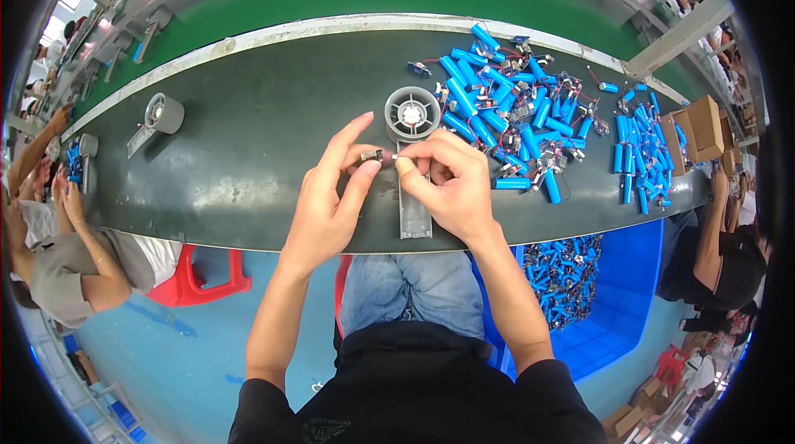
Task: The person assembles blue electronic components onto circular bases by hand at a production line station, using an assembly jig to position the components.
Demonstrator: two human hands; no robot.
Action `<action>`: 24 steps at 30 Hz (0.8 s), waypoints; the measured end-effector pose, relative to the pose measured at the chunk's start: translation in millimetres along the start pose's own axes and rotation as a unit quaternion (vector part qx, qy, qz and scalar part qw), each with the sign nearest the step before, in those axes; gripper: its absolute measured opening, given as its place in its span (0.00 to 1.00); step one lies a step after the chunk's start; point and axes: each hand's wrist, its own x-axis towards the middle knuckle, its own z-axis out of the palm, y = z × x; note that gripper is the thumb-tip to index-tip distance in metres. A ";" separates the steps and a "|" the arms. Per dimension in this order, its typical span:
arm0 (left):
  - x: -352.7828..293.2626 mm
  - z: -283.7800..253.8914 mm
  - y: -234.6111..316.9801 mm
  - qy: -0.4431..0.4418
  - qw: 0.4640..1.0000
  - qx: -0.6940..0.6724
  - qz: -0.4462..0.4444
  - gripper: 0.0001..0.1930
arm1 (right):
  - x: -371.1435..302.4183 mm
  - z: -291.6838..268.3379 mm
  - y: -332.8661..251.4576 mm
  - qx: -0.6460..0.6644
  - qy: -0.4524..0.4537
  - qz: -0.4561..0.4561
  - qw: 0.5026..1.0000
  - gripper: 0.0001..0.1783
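My left hand (325, 208) pinches a small dark metallic part (372, 156) between thumb and forefinger. Opposite it, my right hand (457, 183) closes finger and thumb on a tiny white piece, perhaps a connector (397, 159). A narrow gap separates the two sets of fingertips. Below and behind them lies a grey plastic fan housing (412, 114), round with a white hub inside. Its flat grey handle (415, 216) points toward me, partly covered by my right hand.
Blue cylindrical batteries with wires and circuit boards (505, 108) are heaped to the right on the dark table (248, 171). Another pile (642, 150) lies near cardboard boxes (700, 131). A second fan housing (163, 113) rests at left. A blue bin (625, 311) stands below; people sit either side.
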 end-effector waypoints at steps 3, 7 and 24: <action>0.8 3.8 -2.9 0.012 0.998 -0.055 0.010 0.19 | -0.9 -0.1 1.1 0.055 0.007 0.044 0.997 0.04; 3.9 3.9 -6.7 0.036 0.987 -0.153 -0.019 0.14 | -3.7 -0.3 6.9 0.100 0.009 0.064 0.993 0.03; 4.9 0.4 -10.4 0.040 0.996 -0.082 -0.017 0.10 | -5.7 0.8 11.4 0.149 -0.034 0.109 0.982 0.03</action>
